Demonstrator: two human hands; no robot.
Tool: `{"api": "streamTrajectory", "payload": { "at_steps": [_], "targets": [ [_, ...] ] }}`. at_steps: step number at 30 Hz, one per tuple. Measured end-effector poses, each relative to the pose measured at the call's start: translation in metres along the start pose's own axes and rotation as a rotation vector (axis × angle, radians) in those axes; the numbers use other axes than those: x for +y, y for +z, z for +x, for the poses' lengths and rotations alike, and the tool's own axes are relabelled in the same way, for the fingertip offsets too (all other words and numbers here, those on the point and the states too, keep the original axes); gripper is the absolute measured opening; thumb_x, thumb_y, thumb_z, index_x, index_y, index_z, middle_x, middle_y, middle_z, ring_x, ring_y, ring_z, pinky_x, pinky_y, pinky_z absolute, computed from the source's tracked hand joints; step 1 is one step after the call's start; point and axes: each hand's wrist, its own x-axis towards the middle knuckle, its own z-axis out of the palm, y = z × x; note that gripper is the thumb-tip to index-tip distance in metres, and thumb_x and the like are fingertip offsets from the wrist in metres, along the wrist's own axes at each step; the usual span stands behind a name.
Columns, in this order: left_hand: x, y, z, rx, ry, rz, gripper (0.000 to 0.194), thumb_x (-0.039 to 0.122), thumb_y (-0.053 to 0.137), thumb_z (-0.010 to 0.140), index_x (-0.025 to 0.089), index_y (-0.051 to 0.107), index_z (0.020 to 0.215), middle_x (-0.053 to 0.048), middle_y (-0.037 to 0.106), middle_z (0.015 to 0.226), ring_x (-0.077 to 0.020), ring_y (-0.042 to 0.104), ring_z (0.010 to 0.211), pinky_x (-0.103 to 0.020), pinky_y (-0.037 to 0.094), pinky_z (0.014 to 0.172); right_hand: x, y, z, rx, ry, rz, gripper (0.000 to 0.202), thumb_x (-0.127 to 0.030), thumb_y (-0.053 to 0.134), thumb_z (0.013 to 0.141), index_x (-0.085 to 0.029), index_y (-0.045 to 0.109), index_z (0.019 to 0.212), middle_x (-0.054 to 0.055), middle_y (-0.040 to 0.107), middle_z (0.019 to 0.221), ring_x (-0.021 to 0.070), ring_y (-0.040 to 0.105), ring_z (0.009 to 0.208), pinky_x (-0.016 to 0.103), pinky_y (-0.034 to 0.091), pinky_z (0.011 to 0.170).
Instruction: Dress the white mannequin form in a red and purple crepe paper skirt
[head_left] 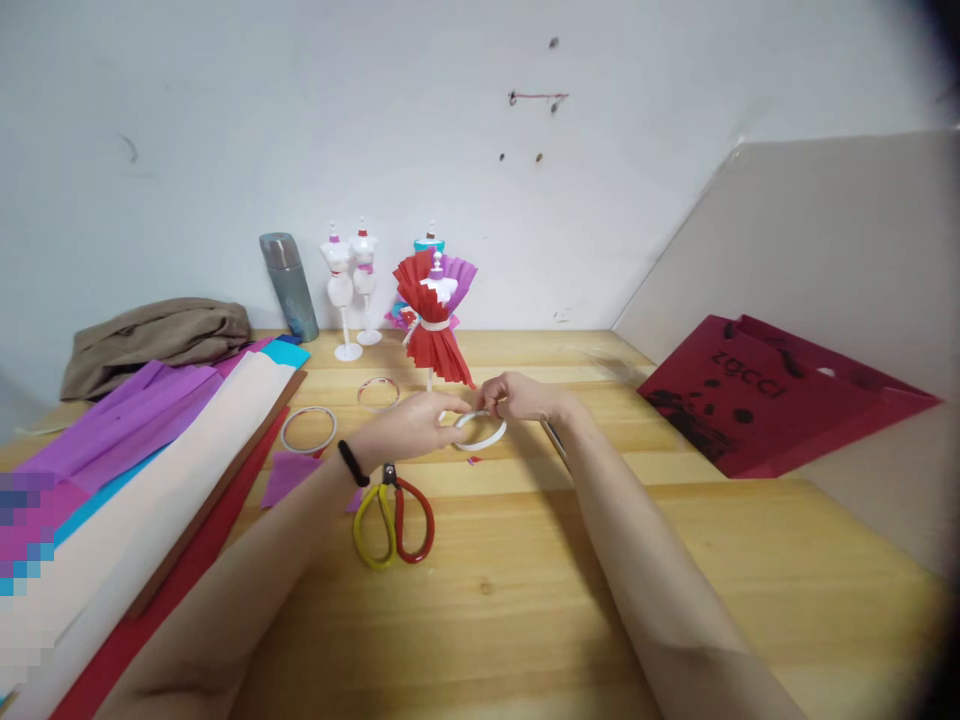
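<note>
1. Nearest the viewer, two bare forearms reach forward over a pale wooden table point(675, 600). A dark band sits on the left wrist.
2. Just beyond the left forearm lie scissors point(394, 520) with one yellow and one red handle, blades shut, untouched.
3. The left hand point(409, 425) and right hand point(521, 397) meet at mid-table over a white tape roll point(484, 435). The fingers of both hands are pinched narrow on the roll's upper rim, apparently picking at the tape's end. To do this well, one hand should hold the roll steady while the other peels the end slowly and evenly.
4. To the left lie long sheets of crepe paper point(135, 470) in purple, cream, blue and red, with two more tape rings point(308, 429) beside them.
5. Behind the hands stands a small mannequin point(435, 320) dressed in pleated red paper.
6. Farthest back are two bare white mannequins point(351, 285), a grey flask point(289, 285), folded brown cloth point(154, 340), and a red bag point(757, 400) at right.
</note>
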Motion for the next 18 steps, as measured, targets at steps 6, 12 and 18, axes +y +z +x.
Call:
{"api": "streamTrajectory", "payload": {
  "at_steps": [6,12,18],
  "targets": [
    [-0.015,0.032,0.009,-0.211,-0.183,-0.315,0.035,0.030,0.061,0.074,0.013,0.065,0.104,-0.005,0.068,0.079,-0.0117,0.058,0.056,-0.023,0.046,0.053,-0.008,0.004,0.003,0.016,-0.067,0.012,0.016,-0.008,0.045,0.049,-0.016,0.059,0.051,0.002,0.063,0.079,0.0131,0.053,0.067,0.022,0.041,0.060],
    [-0.020,0.017,0.010,-0.128,-0.099,-0.164,0.018,0.030,0.058,0.075,0.015,0.068,0.073,0.001,0.055,0.058,-0.0097,0.047,0.052,-0.021,0.035,0.049,-0.016,0.004,0.001,-0.006,-0.074,0.062,0.019,-0.011,0.047,0.057,-0.017,0.065,0.060,-0.001,0.062,0.062,0.0136,0.054,0.061,0.024,0.042,0.060],
    [-0.011,-0.021,0.001,-0.115,-0.011,-0.089,0.020,0.032,0.060,0.075,0.017,0.069,0.063,0.003,0.055,0.057,-0.0100,0.045,0.055,-0.021,0.032,0.051,-0.036,-0.010,-0.019,-0.105,-0.168,0.369,0.022,-0.027,0.058,0.074,-0.016,0.073,0.085,0.003,0.072,0.080,0.0163,0.063,0.076,0.028,0.048,0.075]
  ]
}}
